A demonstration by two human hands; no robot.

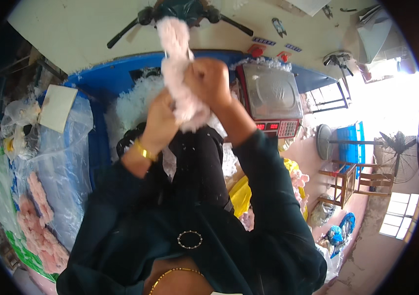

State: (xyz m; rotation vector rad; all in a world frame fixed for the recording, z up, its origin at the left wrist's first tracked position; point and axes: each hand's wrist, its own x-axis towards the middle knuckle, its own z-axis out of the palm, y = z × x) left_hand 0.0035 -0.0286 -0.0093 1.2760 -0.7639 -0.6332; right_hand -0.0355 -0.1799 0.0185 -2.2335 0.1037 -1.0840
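Observation:
Both my hands are on a pale pink fluffy plush piece (173,37), long and soft, held up above my lap. Its upper end reaches the front of a dark machine (179,9) with two black handles. My left hand (161,115), with a gold bracelet at the wrist, is closed around the plush's lower part. My right hand (208,81) is curled in a fist against its middle, slightly blurred. What lies inside the fingers is hidden. Loose white stuffing (138,103) lies in the blue bin (96,142) just beyond my knees.
A red-edged weighing scale (273,93) stands right of my right hand. Snips (279,27) lie on the worktop (72,29). At the left, pink plush pieces (40,231) lie on plastic sheeting. A yellow bag (241,196), wooden stool (340,184) and fan (397,147) stand to the right.

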